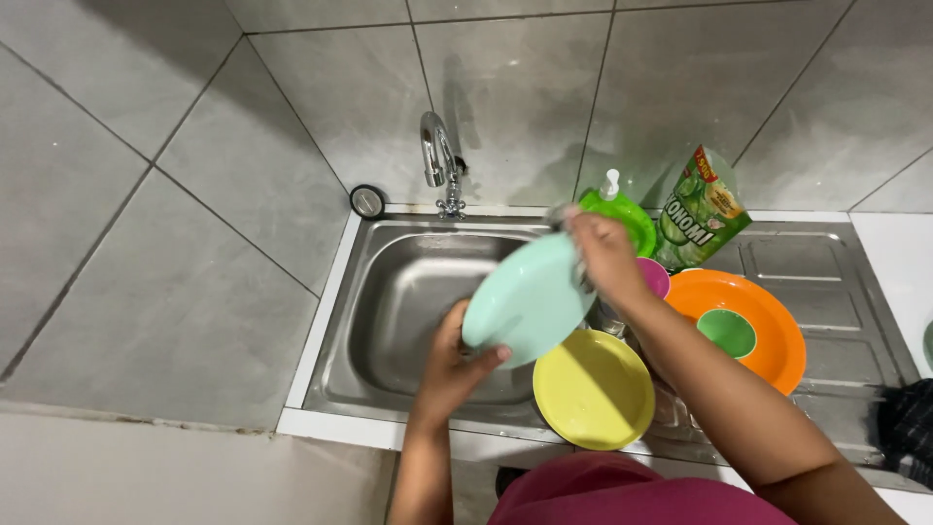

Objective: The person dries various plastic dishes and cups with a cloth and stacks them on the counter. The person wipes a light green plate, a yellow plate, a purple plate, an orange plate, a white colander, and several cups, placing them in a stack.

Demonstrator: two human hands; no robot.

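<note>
My left hand (451, 365) grips the lower rim of a mint-green plate (525, 299), held tilted over the steel sink (389, 321). At the plate's upper edge my right hand (604, 255) presses down, fingers closed on something small and grey, likely a scrubber, mostly hidden by the fingers. Just below the plate, a yellow plate (594, 390) rests on the sink's front edge.
An orange plate (768, 326) with a small green bowl (727, 332) lies on the drainboard. Behind stand a green soap pump bottle (622, 209), a green refill pouch (702, 209) and a pink bowl (654, 275). A chrome tap (436, 156) juts from the tiled wall. Dark cloth (909, 428) lies far right.
</note>
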